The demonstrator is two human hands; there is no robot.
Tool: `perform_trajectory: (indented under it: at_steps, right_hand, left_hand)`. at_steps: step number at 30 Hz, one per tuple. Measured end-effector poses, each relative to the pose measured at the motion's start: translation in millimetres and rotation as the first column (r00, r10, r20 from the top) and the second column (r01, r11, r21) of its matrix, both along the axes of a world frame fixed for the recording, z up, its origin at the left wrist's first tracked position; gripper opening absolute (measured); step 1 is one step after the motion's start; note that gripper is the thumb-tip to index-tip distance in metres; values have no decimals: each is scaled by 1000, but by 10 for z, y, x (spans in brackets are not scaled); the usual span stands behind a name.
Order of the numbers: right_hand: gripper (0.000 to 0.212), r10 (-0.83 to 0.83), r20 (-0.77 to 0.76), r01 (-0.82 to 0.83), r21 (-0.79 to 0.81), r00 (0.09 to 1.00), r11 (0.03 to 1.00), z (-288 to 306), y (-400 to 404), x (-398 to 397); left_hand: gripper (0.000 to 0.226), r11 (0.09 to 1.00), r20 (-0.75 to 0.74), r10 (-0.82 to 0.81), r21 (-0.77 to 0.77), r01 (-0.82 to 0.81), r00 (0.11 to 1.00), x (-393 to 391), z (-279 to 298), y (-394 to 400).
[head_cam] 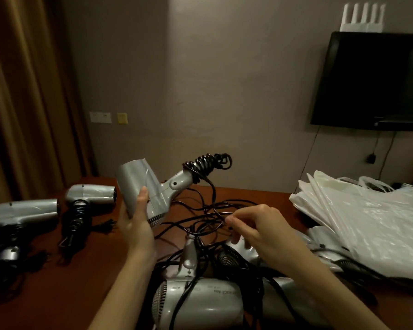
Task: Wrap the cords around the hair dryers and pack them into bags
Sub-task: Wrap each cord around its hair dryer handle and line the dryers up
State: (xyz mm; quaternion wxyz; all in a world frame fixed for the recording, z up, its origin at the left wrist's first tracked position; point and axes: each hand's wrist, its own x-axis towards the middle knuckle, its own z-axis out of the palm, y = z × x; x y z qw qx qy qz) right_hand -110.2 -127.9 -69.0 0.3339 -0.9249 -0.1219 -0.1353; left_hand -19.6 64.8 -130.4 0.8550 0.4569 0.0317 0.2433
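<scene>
Scanning from my far left, I see two silver dryers [24,210] lying on the brown table [65,294], well left of my left hand, their black cords coiled round the handles. My left hand [135,220] is raised, palm turned inward, fingers and thumb wrapped round the barrel of a silver hair dryer [148,186]. Its handle points up and to the right, with several turns of black cord [205,164] bunched round the handle's end. From there the cord drops to my right hand [253,228], which reaches forward, knuckles up, thumb and forefinger pinching the cord. Below and between both hands lie more dryers [200,303] in a tangle of loose cords. Right of my right hand, a stack of white plastic bags [367,215] rests on the table.
</scene>
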Motion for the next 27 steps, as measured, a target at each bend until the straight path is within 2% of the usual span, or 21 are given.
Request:
perform_trajectory:
  at_steps: [4, 7, 12, 15, 21, 27]
  right_hand:
    - [9, 51, -217, -42, 46, 975, 998, -119, -18, 71]
    - [11, 79, -300, -73, 31, 951, 997, -143, -4, 100]
    - [16, 138, -331, -95, 141, 933, 985, -84, -34, 151]
    - [14, 135, -305, -85, 171, 943, 982, -20, -69, 206]
    - [21, 15, -97, -13, 26, 995, 1000, 287, -172, 372]
    - [20, 25, -295, -43, -57, 955, 997, 188, -117, 649]
  left_hand:
    - [34, 996, 4, -74, -40, 74, 997, -10, 23, -39]
    - [41, 988, 40, -151, -35, 153, 988, -29, 47, -89]
    - [59, 977, 44, -209, -42, 211, 977, -21, 71, -126]
    - [60, 972, 37, -213, -92, 216, 976, -15, 68, -110]
    - [54, 935, 61, -296, -188, 302, 953, 43, 25, -48]
    - [38, 904, 113, -367, -192, 383, 923, 22, 52, -29]
